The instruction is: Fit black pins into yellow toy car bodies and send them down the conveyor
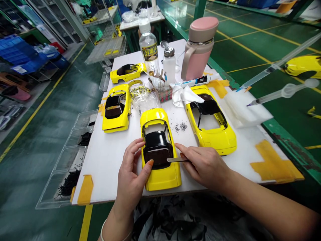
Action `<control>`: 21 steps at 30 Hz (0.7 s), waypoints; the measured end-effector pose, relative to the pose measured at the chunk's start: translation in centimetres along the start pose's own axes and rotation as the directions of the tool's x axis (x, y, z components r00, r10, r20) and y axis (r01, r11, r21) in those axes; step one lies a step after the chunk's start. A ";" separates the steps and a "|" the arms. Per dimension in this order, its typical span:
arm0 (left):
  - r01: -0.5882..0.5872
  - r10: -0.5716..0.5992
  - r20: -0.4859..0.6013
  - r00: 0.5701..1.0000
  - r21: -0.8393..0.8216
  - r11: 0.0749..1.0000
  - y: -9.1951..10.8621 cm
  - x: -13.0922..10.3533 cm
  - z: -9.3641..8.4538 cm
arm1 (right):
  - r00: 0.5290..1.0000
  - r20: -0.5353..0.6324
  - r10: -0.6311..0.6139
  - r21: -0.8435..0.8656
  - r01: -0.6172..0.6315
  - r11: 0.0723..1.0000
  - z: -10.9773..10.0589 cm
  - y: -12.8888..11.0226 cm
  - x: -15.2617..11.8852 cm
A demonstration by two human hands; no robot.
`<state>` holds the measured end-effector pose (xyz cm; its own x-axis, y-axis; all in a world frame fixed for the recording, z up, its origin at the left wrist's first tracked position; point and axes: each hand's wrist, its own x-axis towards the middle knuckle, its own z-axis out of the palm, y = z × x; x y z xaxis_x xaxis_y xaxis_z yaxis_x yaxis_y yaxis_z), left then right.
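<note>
A yellow model car body (163, 179) with a black roof lies on the white board in front of me. My left hand (134, 172) grips its left side, thumb on the edge of the dark rear window and fingers along the flank. In my right hand (207, 165) is a slim metal tool (178, 160), perhaps tweezers or a small spatula; its rounded end meets the right edge of the dark window. Tiny black pieces (182, 127) lie scattered just beyond the body. Another yellow car body (215, 139) rests to the right, a white tissue (187, 96) on it.
Two more yellow bodies (115, 125) stand at left and back. Behind are a clear bottle (149, 47), a pump bottle (169, 65), a pink flask (199, 50) and a marker (193, 81). Syringes (276, 93) lean on white foam (247, 108) at right. A clear tray (54, 180) holds black parts.
</note>
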<state>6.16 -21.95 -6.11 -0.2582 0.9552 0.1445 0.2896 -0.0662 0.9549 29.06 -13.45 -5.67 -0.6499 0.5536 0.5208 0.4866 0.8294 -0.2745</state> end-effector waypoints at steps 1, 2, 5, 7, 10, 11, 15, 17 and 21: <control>-0.001 0.001 0.001 1.000 0.000 1.000 0.0 0.0 0.0 | 1.000 -0.004 0.003 0.006 -0.003 1.000 0.0 0.0 0.0; -0.001 0.001 0.001 1.000 0.000 1.000 0.0 0.0 0.0 | 1.000 -0.008 0.004 0.011 -0.004 1.000 0.1 0.1 0.1; -0.001 0.001 0.001 1.000 -0.002 1.000 -0.1 0.0 0.0 | 1.000 -0.015 0.001 0.011 -0.001 1.000 0.1 0.1 0.2; 0.000 0.000 -0.002 1.000 -0.004 1.000 -0.1 -0.1 0.0 | 1.000 -0.009 -0.006 0.008 0.006 1.000 0.1 0.1 0.1; 0.001 -0.001 -0.004 1.000 -0.005 1.000 -0.1 -0.1 0.0 | 1.000 0.005 -0.008 0.004 0.008 1.000 0.0 0.0 -0.1; 0.002 -0.002 -0.005 1.000 -0.006 1.000 -0.1 -0.1 0.0 | 1.000 0.010 -0.008 0.002 0.008 1.000 0.0 0.0 -0.2; 0.004 -0.004 -0.001 1.000 -0.011 1.000 -0.1 -0.1 0.0 | 1.000 0.023 -0.008 -0.003 0.008 1.000 0.0 0.0 -0.3; 0.006 -0.006 -0.002 1.000 -0.011 1.000 -0.1 -0.1 0.0 | 1.000 0.027 -0.004 0.003 0.004 1.000 0.0 0.0 -0.2; 0.011 -0.011 -0.005 1.000 -0.009 1.000 0.0 0.0 0.0 | 1.000 0.025 -0.001 0.017 0.001 1.000 0.0 0.1 -0.2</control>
<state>6.20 -21.96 -6.17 -0.2656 0.9545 0.1355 0.2781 -0.0587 0.9588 29.26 -13.48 -5.81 -0.6652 0.5541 0.5005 0.4761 0.8311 -0.2873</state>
